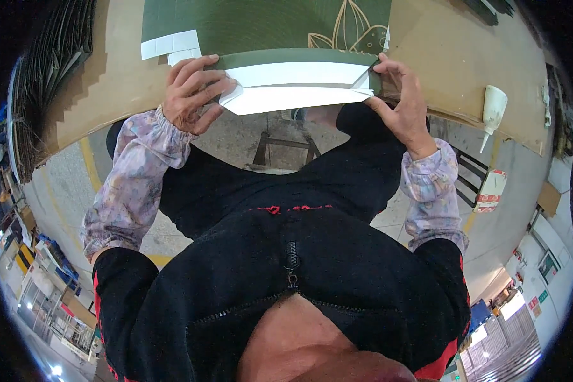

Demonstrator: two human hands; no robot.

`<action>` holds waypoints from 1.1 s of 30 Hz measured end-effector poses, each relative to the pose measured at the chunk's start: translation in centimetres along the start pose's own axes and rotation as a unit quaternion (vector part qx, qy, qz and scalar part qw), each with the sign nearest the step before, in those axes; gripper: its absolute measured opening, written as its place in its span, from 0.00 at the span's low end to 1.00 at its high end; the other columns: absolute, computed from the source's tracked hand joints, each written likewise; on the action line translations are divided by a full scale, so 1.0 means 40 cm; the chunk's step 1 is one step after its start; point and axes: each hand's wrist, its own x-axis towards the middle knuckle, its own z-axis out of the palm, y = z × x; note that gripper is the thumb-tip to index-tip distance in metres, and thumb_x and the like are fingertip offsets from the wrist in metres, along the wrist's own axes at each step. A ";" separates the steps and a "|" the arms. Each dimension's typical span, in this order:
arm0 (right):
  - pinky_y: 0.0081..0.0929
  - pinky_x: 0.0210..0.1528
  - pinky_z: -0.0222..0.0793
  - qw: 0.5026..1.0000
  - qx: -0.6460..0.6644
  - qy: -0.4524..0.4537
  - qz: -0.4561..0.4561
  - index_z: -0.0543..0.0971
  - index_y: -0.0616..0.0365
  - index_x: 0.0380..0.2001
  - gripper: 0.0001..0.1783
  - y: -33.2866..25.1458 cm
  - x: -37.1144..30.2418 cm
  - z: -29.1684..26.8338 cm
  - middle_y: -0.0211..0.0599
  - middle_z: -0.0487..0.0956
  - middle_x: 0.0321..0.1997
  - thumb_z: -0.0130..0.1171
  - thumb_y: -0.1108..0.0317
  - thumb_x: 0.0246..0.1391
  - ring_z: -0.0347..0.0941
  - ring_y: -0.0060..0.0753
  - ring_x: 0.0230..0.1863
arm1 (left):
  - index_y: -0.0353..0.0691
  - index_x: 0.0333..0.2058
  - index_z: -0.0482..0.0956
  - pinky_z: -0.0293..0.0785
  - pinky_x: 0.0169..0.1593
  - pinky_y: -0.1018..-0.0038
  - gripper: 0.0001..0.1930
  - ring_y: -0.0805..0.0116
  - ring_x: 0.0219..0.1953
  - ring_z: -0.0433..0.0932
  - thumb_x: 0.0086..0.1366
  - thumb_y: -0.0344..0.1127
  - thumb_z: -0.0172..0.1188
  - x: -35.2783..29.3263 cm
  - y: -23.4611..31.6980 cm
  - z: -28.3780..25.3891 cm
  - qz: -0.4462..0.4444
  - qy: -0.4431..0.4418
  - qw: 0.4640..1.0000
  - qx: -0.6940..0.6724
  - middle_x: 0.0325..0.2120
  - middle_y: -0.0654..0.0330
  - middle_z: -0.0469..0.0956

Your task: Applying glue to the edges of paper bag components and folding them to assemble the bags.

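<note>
A dark green paper piece (266, 28) with gold leaf-like outlines and a white inner side lies on the table. Its near edge forms a folded flap (286, 75), green along the far side and white toward me, overhanging the table's near edge. My left hand (196, 94) is at the flap's left end, fingers bent over the paper and thumb below. At the right end, my right hand (402, 102) pinches the corner between thumb and fingers. White paper tabs (170, 46) stick out at the left side of the green piece.
On the brown table (118, 76), a stack of dark folded paper pieces (48, 76) stands at far left. A white squeeze bottle (493, 109) lies at right, its nozzle past the edge. Below are a stool-like frame (286, 145) and a dark rack (470, 170).
</note>
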 end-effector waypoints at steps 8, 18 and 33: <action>0.33 0.47 0.68 0.997 0.025 0.061 0.030 0.61 0.55 0.60 0.44 -0.024 0.016 0.019 0.34 0.77 0.37 0.70 0.59 0.40 0.75 0.38 0.49 | 0.45 0.42 0.81 0.60 0.58 0.56 0.18 0.54 0.55 0.69 0.52 0.41 0.62 0.004 0.006 -0.003 -0.012 0.010 1.000 -0.017 0.42 0.60 0.76; 0.32 0.43 0.70 0.991 -0.015 0.120 0.061 0.69 0.56 0.54 0.35 -0.050 0.034 0.057 0.32 0.78 0.31 0.70 0.62 0.41 0.77 0.36 0.46 | 0.39 0.42 0.78 0.63 0.54 0.63 0.18 0.55 0.48 0.73 0.51 0.34 0.63 0.034 0.029 0.003 -0.162 0.067 0.983 -0.060 0.34 0.58 0.78; 0.38 0.54 0.61 0.968 -0.098 0.202 0.114 0.60 0.57 0.62 0.48 -0.084 0.022 0.116 0.46 0.68 0.55 0.70 0.56 0.37 0.64 0.46 0.55 | 0.54 0.48 0.77 0.50 0.60 0.61 0.20 0.66 0.50 0.69 0.54 0.34 0.61 0.072 0.126 0.064 -0.148 0.042 0.965 0.211 0.48 0.66 0.72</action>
